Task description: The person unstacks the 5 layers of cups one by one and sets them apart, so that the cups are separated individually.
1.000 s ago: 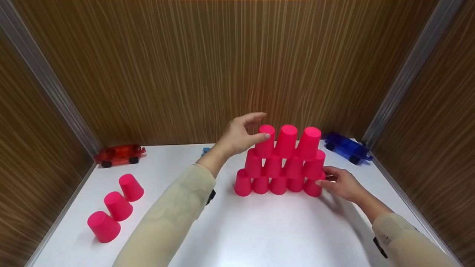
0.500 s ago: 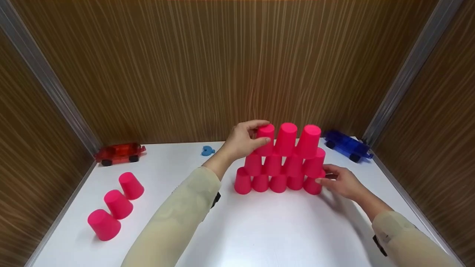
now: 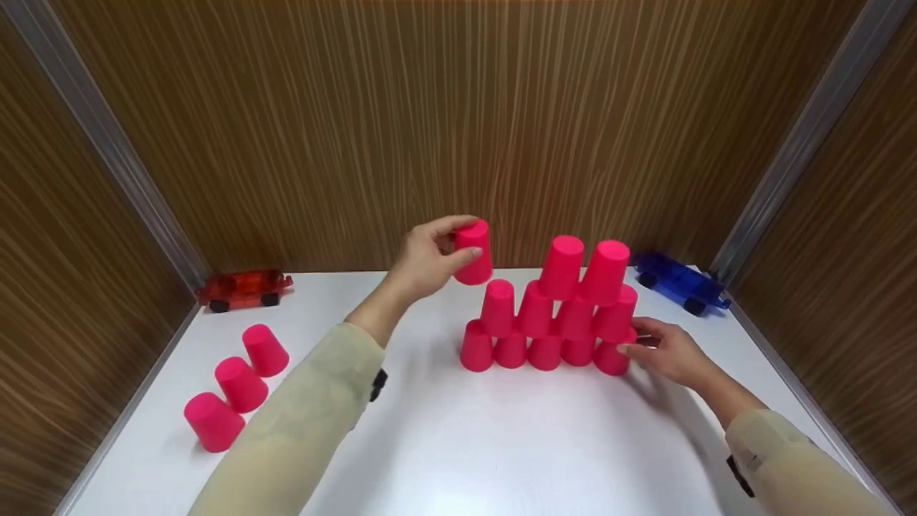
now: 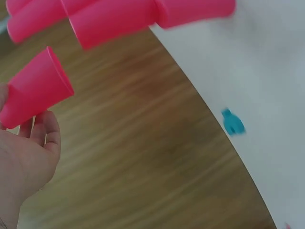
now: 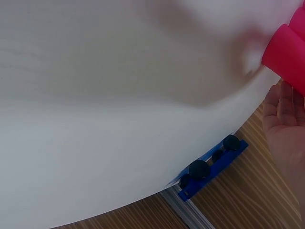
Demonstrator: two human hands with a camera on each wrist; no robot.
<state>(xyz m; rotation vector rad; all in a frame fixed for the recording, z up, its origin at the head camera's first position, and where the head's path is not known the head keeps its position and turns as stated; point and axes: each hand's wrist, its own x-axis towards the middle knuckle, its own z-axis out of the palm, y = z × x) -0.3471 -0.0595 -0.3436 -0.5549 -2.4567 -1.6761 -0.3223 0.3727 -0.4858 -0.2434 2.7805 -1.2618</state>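
My head view takes in the whole stack of pink cups point(image 3: 536, 312); both wrist views crop it. The right hand point(image 3: 670, 352) touches its bottom end cup, some fingertips hidden, so I can't tell whether they grip. The left hand point(image 3: 428, 259) pinches a glossy, upside-down pink cup point(image 3: 474, 255) in the air, apart from the stack. Only my left wrist view shows a small blue piece point(image 4: 232, 123), slightly blurred.

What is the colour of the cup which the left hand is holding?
The held cup is plain bright pink; the head view shows it best.
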